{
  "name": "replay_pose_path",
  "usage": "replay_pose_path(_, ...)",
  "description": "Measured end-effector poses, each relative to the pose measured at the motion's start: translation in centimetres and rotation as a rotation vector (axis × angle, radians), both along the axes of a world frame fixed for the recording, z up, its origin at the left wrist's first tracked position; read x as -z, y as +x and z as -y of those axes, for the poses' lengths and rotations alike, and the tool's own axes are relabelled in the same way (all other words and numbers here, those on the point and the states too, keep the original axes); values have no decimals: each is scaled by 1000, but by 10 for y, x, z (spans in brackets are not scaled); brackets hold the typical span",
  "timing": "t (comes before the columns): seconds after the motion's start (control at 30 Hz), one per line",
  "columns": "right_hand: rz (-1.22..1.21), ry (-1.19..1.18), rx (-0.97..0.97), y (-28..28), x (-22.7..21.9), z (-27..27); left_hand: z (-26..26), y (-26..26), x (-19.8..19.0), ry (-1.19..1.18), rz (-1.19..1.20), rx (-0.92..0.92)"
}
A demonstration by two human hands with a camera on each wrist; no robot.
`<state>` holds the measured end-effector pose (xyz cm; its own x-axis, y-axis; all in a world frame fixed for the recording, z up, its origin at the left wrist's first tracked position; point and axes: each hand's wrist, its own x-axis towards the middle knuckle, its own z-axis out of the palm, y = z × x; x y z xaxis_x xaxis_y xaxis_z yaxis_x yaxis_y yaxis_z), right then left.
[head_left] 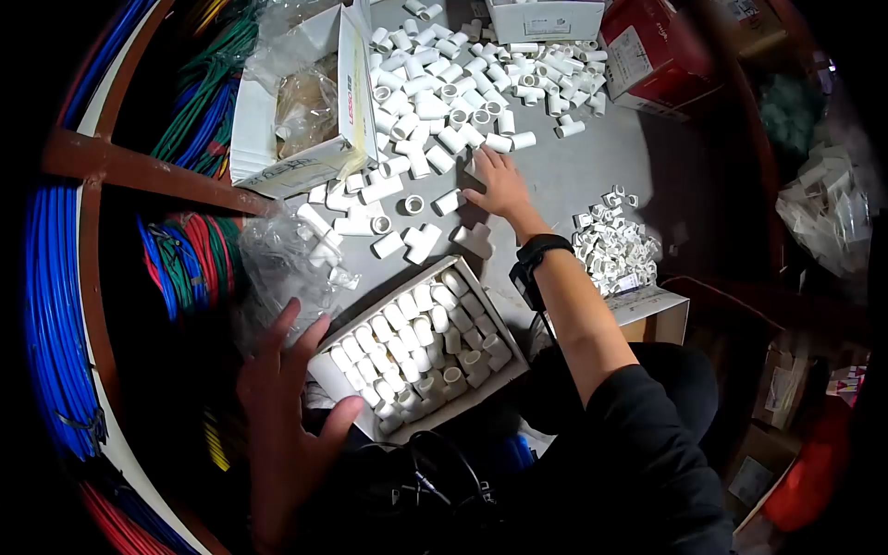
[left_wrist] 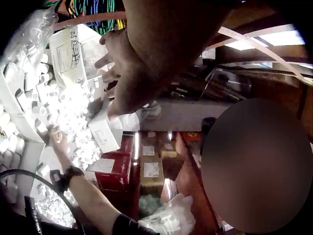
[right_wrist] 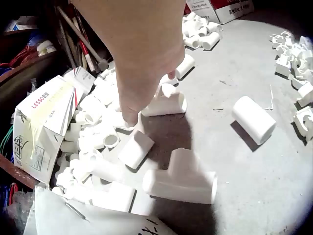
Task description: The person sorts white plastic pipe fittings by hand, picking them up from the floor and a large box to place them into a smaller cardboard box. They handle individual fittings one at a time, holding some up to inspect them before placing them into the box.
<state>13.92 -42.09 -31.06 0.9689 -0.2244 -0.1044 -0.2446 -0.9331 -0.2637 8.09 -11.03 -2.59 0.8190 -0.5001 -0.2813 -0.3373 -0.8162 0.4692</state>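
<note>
My right hand (head_left: 504, 190) reaches down at the near edge of a loose pile of white pipe fittings (head_left: 425, 97), fingers extended and thumb apart. In the right wrist view, that hand (right_wrist: 146, 63) is over a white tee (right_wrist: 164, 104); whether it touches the tee is hidden. A larger tee (right_wrist: 181, 178) and a short coupling (right_wrist: 137, 149) lie nearby. My left hand (head_left: 287, 407) is raised beside the open carton (head_left: 511, 370) filled with rows of white fittings, its fingers spread and holding nothing. The left wrist view shows the left hand (left_wrist: 129, 73) too.
An open LESSO carton (head_left: 356, 102) with clear plastic stands at the back left. Crumpled plastic (head_left: 282, 268) lies left of the filled carton. Small white clips (head_left: 615, 245) are heaped at right, beyond another carton (head_left: 671, 319). A red box (head_left: 652, 55) stands at the back; coiled cables (head_left: 55, 305) line the left.
</note>
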Motion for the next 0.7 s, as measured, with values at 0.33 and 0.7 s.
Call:
replay_pose_path(0.33, 141, -16, -204, 98, 7, -29, -9, 17, 4, 202, -45, -93)
replay_pose_path(0.7, 176, -226, -114, 131, 16, -4, -13, 27, 7, 263, -90, -90)
